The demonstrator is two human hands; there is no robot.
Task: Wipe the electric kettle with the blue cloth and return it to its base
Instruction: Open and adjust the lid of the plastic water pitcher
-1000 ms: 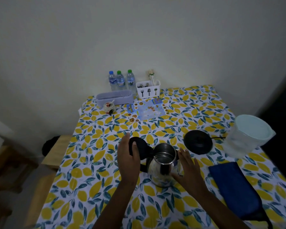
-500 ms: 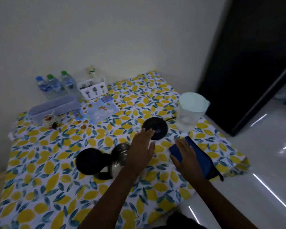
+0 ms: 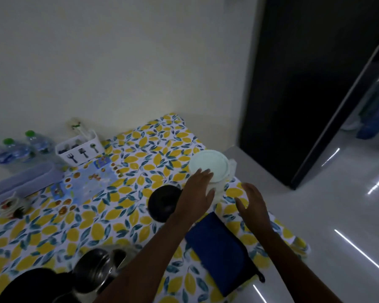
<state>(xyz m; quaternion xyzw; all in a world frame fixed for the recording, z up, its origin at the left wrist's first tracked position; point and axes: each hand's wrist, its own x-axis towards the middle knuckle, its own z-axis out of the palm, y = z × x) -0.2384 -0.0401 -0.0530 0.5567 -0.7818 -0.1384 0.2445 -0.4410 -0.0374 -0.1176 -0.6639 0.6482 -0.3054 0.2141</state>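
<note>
Grip: neither of my hands holds anything.
Left hand point(image 3: 198, 193): fingers spread and flat, palm down, lying against the near side of the pale jug point(image 3: 208, 166); my fingertips reach its lid edge and my thumb lies on its clear wall.
Right hand point(image 3: 253, 201): open, fingers loosely curled and apart, hovering over the tablecloth point(image 3: 109, 217) just right of the jug; I cannot tell whether it touches the jug.
Kettle point(image 3: 96, 271): steel body at the near left of the table, lid point(image 3: 34, 285) flipped open towards the lower left, off its base and well apart from both my hands; my left forearm crosses just beside it.
Kettle base point(image 3: 163, 202): round black disc on the tablecloth, bare on top, just left of my left hand, between the kettle and the jug.
Blue cloth point(image 3: 219, 250): folded flat near the right table edge, lying between my two forearms, touched by neither hand; something dark shows under its right edge.
Jug: translucent with a mint-coloured lid, upright, near the far right corner of the table.
Back of table: white cutlery caddy point(image 3: 79, 148) against the wall, three water bottles point(image 3: 20, 147) to its left, a long lilac box point(image 3: 22, 180) in front of those.
Middle of table: pale blue printed sheet point(image 3: 92, 182) lying flat near the caddy.
Far left: small blurred cluster of objects; I cannot make out what they are.
</note>
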